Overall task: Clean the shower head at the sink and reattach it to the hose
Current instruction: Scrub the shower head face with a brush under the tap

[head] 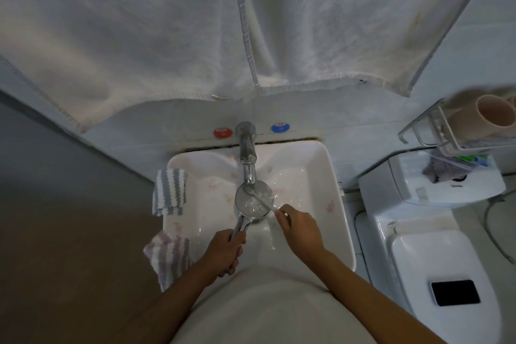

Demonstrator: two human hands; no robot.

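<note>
Nearest the camera, the person's two bare forearms reach forward over a pale shirt toward a white sink (339,204). The left hand (224,250) is wrapped around the chrome handle of the shower head (252,200), fingers curled tight on it, and holds the round face turned up inside the basin, directly beneath the spout of the tap (247,153). The right hand (300,227) pinches the end of a thin pale brush (268,204), which looks like a toothbrush, between thumb and fingertips; the brush lies slantwise across the wet face of the shower head, its far end blurred. Water glistens on the basin floor around the head. On the sink's left rim hang two striped cloths: a purple-and-white cloth (170,253) near the left wrist, and a blue-and-white cloth (170,191) farther along the same edge. To the right of the sink stands a white toilet (435,260) with a black phone (455,293) lying flat on its closed lid. Behind the tap, on the tiled wall, sit a red knob (222,132) to its left and a blue knob (280,128) to its right. On the right wall a wire rack (435,131) holds pinkish cups (491,116). Large white towels (167,22) hang across the top of the view, above the sink.
</note>
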